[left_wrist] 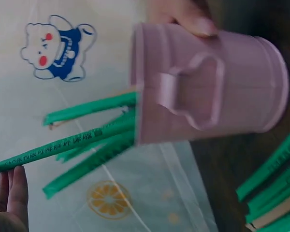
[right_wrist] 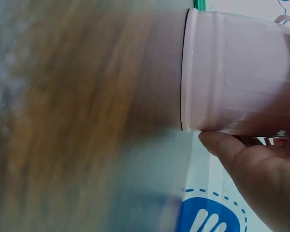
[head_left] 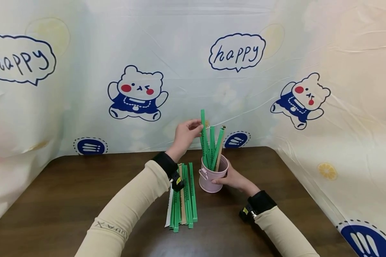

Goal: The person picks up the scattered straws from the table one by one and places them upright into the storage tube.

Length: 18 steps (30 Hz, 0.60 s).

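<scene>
A small pink bucket (head_left: 209, 185) with a side handle stands upright on the table. Several straws in green paper wrappers (head_left: 212, 142) and a tan one lean inside it. My right hand (head_left: 235, 178) grips the bucket from the right side, thumb across its front. Above the rim, my left hand (head_left: 187, 135) pinches the upper part of a tall green-wrapped straw (left_wrist: 53, 149), whose lower end is inside the bucket. Left of the bucket lies a loose row of wrapped straws (head_left: 187, 200), mostly green, with a tan and a white one; my left wrist partly covers its far end.
The dark brown wooden table (head_left: 115, 207) extends to both sides and toward me. Close behind its far edge hangs a pale printed curtain (head_left: 186, 43) with bears and lettering, which also runs along both sides.
</scene>
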Each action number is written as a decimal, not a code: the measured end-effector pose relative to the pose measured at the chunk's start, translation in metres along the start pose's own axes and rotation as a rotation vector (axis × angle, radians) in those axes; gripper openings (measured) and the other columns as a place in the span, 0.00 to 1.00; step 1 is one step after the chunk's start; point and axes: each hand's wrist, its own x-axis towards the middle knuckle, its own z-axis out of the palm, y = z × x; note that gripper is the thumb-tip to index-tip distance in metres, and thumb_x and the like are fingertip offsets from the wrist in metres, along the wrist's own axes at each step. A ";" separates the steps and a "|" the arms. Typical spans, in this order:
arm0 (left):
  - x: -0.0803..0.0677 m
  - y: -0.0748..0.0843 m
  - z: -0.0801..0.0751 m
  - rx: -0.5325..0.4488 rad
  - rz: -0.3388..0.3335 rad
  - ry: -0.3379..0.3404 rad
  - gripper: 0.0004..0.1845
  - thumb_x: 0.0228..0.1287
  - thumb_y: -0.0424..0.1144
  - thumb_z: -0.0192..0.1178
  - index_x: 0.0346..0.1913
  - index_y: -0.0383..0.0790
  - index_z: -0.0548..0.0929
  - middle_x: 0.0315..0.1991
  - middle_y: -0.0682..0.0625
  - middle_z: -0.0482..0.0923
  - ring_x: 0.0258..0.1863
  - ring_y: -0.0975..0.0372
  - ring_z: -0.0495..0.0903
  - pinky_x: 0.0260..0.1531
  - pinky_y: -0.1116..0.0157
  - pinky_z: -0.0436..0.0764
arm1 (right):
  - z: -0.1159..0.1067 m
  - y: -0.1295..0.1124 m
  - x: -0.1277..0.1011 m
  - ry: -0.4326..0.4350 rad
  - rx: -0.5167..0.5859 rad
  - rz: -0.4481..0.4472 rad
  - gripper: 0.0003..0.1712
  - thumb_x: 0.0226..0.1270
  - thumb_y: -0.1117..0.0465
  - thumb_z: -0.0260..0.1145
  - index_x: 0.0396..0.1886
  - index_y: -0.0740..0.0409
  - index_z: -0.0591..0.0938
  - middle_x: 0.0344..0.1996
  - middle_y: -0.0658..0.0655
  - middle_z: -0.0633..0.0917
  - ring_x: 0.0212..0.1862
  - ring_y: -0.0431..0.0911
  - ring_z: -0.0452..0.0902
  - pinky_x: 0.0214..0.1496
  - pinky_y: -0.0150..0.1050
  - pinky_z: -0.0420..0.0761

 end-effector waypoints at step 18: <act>-0.016 -0.053 0.004 0.080 -0.017 -0.022 0.18 0.76 0.32 0.57 0.64 0.30 0.78 0.53 0.32 0.81 0.53 0.40 0.82 0.52 0.58 0.86 | 0.000 0.001 0.001 0.008 0.013 -0.040 0.68 0.61 0.58 0.78 0.83 0.57 0.37 0.78 0.69 0.55 0.76 0.64 0.58 0.79 0.63 0.60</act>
